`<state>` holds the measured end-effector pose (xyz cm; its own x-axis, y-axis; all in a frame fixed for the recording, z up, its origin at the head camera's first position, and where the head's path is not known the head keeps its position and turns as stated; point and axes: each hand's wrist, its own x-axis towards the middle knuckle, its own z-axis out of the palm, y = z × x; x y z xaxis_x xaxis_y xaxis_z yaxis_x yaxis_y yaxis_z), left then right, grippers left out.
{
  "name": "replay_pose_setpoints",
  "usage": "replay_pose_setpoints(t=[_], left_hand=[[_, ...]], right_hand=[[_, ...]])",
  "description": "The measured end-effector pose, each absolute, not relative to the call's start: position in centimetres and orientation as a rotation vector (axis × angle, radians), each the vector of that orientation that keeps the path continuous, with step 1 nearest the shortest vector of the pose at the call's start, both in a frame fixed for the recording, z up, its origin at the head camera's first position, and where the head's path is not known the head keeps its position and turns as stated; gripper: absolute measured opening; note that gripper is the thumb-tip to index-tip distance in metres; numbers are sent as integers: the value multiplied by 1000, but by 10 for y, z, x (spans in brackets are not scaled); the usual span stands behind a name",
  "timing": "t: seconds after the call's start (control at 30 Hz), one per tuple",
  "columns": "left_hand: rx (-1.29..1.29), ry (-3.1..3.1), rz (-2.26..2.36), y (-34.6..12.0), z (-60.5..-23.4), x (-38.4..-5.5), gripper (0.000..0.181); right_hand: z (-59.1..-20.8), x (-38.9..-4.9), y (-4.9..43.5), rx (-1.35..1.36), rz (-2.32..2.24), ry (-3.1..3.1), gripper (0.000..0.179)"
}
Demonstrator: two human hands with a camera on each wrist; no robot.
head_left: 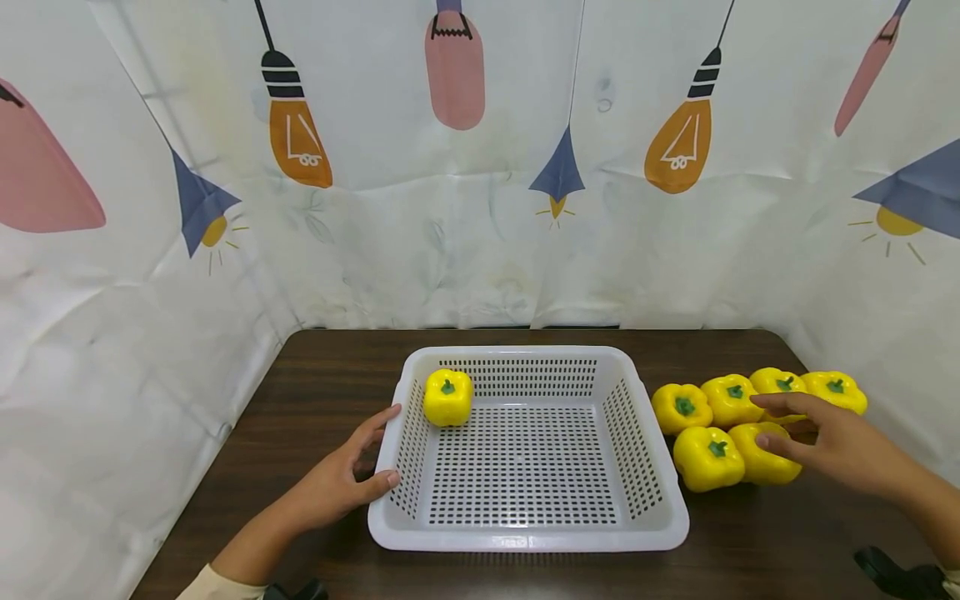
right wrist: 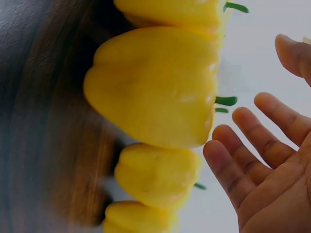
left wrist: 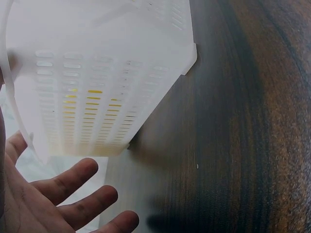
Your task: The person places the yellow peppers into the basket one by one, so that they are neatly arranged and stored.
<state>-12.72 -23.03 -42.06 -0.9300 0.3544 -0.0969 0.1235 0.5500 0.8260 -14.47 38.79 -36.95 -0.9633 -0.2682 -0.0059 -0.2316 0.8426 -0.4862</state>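
Observation:
A white perforated plastic basket (head_left: 517, 540) stands on the table with one yellow bell pepper (head_left: 448, 408) inside, at its back left. At the basket's left rim rests my left hand (head_left: 337, 486), its thumb and a finger touching the edge; in the left wrist view its other fingers (left wrist: 73, 182) spread outside the basket wall. Several yellow bell peppers (head_left: 707, 460) with green stems sit in two rows just right of the basket. My right hand (head_left: 840, 442) hovers over the front-row right pepper (head_left: 761, 467), fingers apart and holding nothing; the right wrist view shows a gap beside that pepper's stem (right wrist: 226, 101).
The dark brown wooden table (head_left: 322, 383) carries everything. Behind it and along the sides hangs a white cloth (head_left: 465, 250) printed with lamps and bulbs. A black strap-like item (head_left: 892, 575) shows near the right wrist.

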Motion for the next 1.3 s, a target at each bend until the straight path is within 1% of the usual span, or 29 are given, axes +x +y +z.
replay_pose_setpoints(t=[0.37, 0.7, 0.87, 1.07, 1.3], left_hand=[[408, 2496, 1355, -230, -420, -127, 79], [397, 2493, 1358, -230, -420, -126, 79], [402, 2499, 1356, -230, -420, -126, 79], [402, 2499, 1352, -230, -421, -126, 79], [407, 2516, 1336, -230, -420, -126, 79]], right_hand=[[-384, -141, 401, -467, -797, 2944, 58], [-399, -140, 413, -526, -770, 2984, 70], [-402, -140, 415, -572, -846, 2907, 73], [-406, -140, 418, -543, -942, 2818, 75], [-407, -142, 422, -472, -887, 2851, 76]])
